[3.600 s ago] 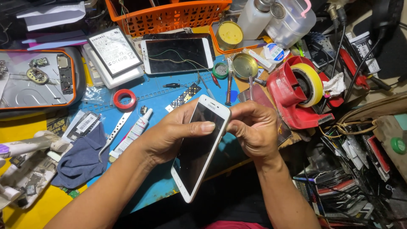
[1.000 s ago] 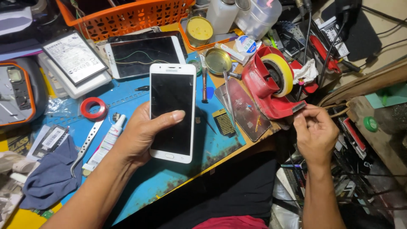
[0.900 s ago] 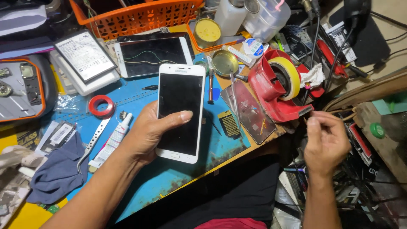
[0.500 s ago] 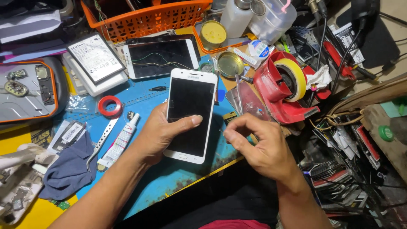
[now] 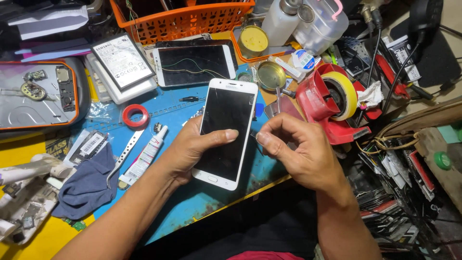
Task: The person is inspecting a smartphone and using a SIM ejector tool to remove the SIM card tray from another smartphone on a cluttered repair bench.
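White phone (image 5: 225, 132) gripped in left hand (image 5: 192, 149), right hand (image 5: 301, 151) pinching beside it

The left hand (image 5: 192, 149) covers the white phone (image 5: 226, 130)'s left edge. Whatever the right hand (image 5: 298, 154) pinches at three o'clock of the phone is too small to tell. At twelve o'clock, the orange basket (image 5: 183, 21) is cut off by the top edge.

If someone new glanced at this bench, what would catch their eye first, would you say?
First, the white phone at centre, dark screen up, gripped by the left hand, with the right hand pinching at its right edge. Next, the red tape dispenser to the right and the orange basket at the top.
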